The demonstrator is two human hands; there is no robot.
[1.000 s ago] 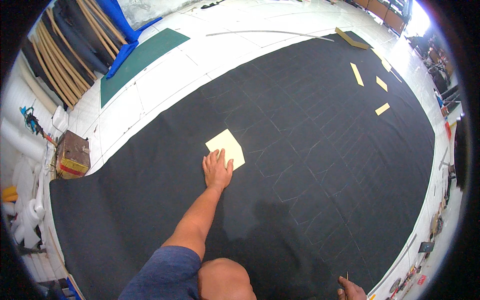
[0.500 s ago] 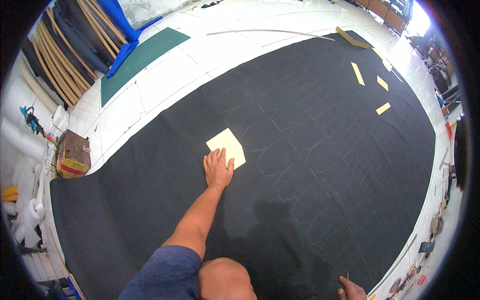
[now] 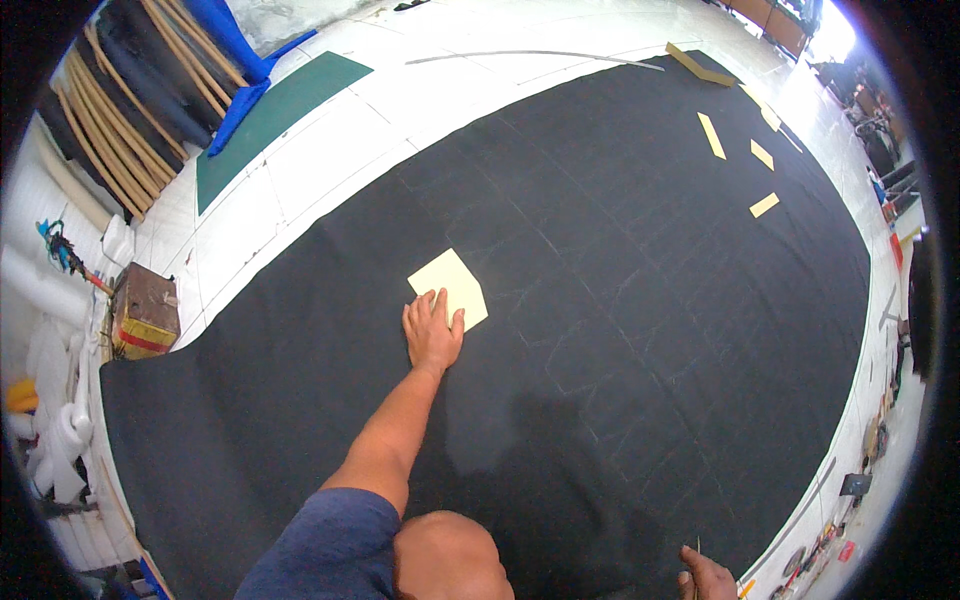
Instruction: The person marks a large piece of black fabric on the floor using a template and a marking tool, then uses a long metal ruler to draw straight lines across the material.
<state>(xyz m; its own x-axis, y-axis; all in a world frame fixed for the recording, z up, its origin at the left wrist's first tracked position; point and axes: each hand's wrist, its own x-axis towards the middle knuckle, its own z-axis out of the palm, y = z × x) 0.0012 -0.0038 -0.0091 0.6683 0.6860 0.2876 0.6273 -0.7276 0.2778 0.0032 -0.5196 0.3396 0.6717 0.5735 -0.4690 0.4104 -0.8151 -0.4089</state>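
At the far left, a small brown box point(image 3: 145, 318) with a yellow and red band stands on the white tiled floor point(image 3: 330, 150), just off the edge of a big black cloth point(image 3: 650, 330) spread flat over that floor. Behind it, rolled fabric and long wooden sticks point(image 3: 110, 130) lean in a heap, with a green mat point(image 3: 270, 120) lying beside them. Toward the middle, the person's left hand point(image 3: 432, 335) reaches out from a blue sleeve and lies palm down on the cloth, its fingers point(image 3: 437, 305) close together and flat, their tips resting on the near edge of a pale yellow paper piece point(image 3: 450, 285). That paper lies flat on the cloth near its centre. Further right and far off, several narrow yellow strips point(image 3: 745, 165) lie scattered on the cloth, well apart from the paper. At the lower right edge, the right hand point(image 3: 708, 578) pinches a thin, needle-like thing point(image 3: 697, 548) that points upward.
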